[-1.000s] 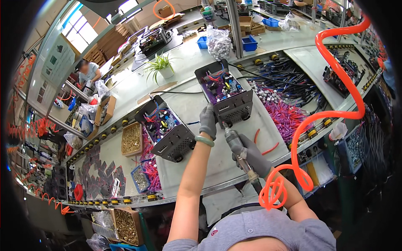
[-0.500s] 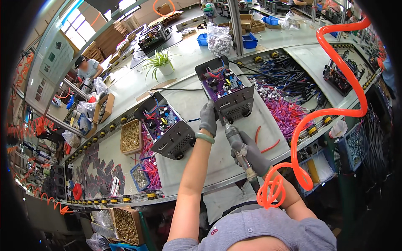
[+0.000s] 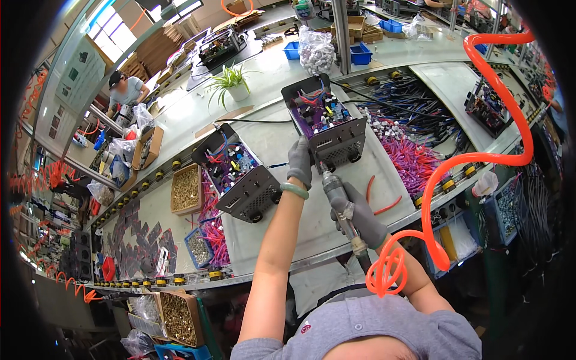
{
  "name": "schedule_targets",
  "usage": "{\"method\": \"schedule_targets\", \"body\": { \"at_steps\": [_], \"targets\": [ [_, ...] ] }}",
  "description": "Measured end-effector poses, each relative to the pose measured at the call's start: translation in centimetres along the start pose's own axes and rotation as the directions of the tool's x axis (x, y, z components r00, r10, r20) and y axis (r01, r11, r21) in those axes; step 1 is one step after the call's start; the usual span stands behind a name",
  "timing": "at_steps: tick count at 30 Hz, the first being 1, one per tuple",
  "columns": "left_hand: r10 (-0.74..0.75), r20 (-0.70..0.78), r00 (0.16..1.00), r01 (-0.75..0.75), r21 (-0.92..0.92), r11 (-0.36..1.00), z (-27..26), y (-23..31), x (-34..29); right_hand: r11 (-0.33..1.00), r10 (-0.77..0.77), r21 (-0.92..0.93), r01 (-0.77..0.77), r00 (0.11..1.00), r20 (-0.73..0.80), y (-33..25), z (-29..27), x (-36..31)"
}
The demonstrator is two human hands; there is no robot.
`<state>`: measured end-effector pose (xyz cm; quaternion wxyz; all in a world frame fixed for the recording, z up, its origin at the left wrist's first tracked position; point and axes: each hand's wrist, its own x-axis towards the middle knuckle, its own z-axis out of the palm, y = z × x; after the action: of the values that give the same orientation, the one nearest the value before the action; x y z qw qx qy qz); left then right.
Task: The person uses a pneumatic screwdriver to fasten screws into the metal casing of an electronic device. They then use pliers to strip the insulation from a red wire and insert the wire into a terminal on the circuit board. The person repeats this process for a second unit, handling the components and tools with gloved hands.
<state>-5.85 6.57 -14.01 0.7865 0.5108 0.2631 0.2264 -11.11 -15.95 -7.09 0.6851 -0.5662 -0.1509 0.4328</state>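
Note:
An open dark metal case with circuit boards and wires inside stands on the bench in front of me. My left hand, in a grey glove with a bracelet at the wrist, is closed at the case's near left corner; its fingertips are partly hidden. Gripped in my grey-gloved right hand is a power screwdriver. Its tip points up at the lower left of the case's front panel; whether it touches cannot be made out. A second similar case sits to the left.
An orange coiled air hose hangs at right and loops by my right forearm. Bundles of red-purple wires lie right of the case. A box of brass parts and a potted plant stand at left. Another person works at far left.
The view has shifted slightly. My left hand stays at the case's corner, and my right hand keeps the screwdriver at the lower front, with little movement.

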Motion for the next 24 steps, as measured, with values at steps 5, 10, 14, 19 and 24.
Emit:
{"method": "schedule_targets", "body": {
  "at_steps": [5, 10, 14, 19, 24],
  "targets": [
    [-0.013, -0.023, 1.0, 0.012, -0.032, 0.999, -0.3, 0.0, 0.2, 1.0, -0.004, 0.001, 0.004, 1.0, 0.012, 0.1, 0.0, 0.2],
    [-0.022, -0.03, 0.999, 0.02, -0.059, 0.998, 0.4, 0.6, -0.5, 1.0, -0.015, 0.014, 0.015, 1.0, 0.0, 0.2, 0.0, 0.2],
    [-0.028, -0.035, 0.999, 0.026, -0.047, 0.999, 0.4, 0.9, -0.8, 1.0, -0.008, -0.01, 0.008, 1.0, 0.016, 0.0, -0.2, 0.3],
    [0.001, -0.041, 0.999, -0.003, -0.038, 0.999, 0.3, 0.5, -0.6, 1.0, 0.014, 0.012, -0.014, 1.0, 0.012, -0.4, 0.5, 0.1],
    [0.089, -0.07, 0.994, -0.091, -0.025, 0.996, 0.6, -0.7, -0.1, 0.994, -0.087, 0.062, 0.088, 0.996, -0.022, 2.2, 1.7, 1.9]
  ]
}}
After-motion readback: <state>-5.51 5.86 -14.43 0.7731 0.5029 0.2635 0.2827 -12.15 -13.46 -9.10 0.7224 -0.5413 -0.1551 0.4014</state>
